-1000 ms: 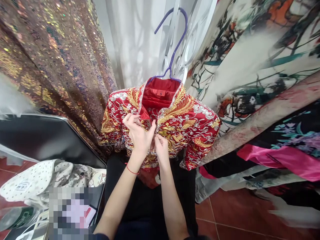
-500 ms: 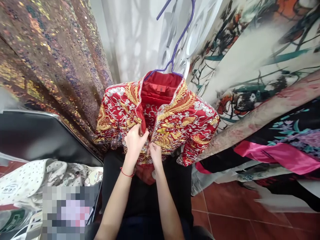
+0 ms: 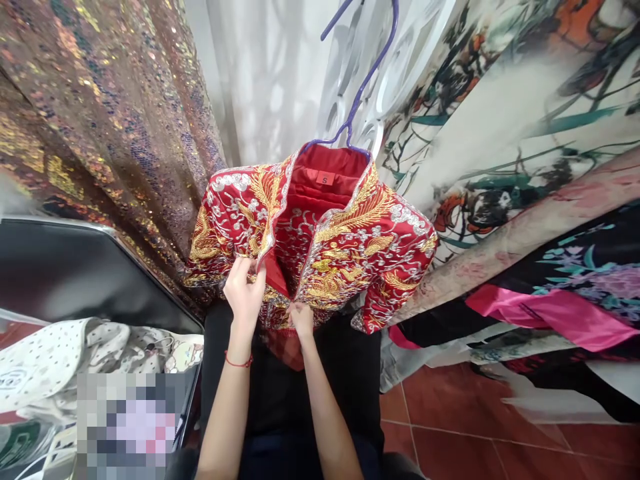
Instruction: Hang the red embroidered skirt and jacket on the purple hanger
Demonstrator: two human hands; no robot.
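A red jacket (image 3: 350, 257) with gold and silver embroidery hangs on a purple hanger (image 3: 361, 90), its front parted from the collar down. A small red label (image 3: 325, 179) marked S shows inside the neck. My left hand (image 3: 245, 288) is closed on the left front edge, pulling it outward so the red lining shows. Lower down, my right hand (image 3: 301, 319) pinches the front opening where the two edges meet. The fingertips of the right hand hide whatever small part they grip there.
A sequined curtain (image 3: 115, 100) hangs at the left. Below it stands a black chair (image 3: 90, 273) with a dotted white cloth (image 3: 55, 360) on it. Printed fabric (image 3: 500, 133) and dark clothes with a pink band (image 3: 540, 313) hang at the right, above red floor tiles (image 3: 450, 407).
My left hand has moved left, drawing the jacket's left edge outward and widening the gap. The right hand has slid slightly down along the opening.
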